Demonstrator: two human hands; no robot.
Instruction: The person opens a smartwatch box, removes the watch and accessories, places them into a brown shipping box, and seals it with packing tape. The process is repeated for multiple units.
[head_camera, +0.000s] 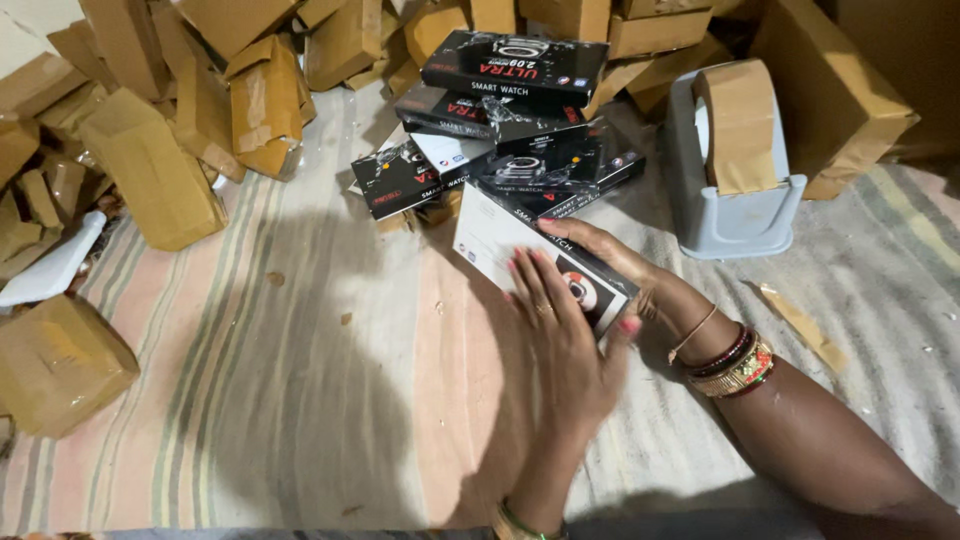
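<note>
My left hand (562, 345) lies flat with spread fingers on the front of a black and white watch box (500, 238) that rests on the striped cloth. My right hand (610, 258) reaches in from the right, curls around the box's far side and grips it. Bangles sit on my right wrist (735, 362). Just behind the box is a loose pile of similar black watch boxes (515, 110), some stacked, some tilted.
A grey tape dispenser with a brown tape roll (735, 160) stands to the right of the pile. Several brown taped parcels (150, 170) are heaped along the back and left, one parcel (60, 362) at the near left. A striped cloth (300, 400) covers the floor.
</note>
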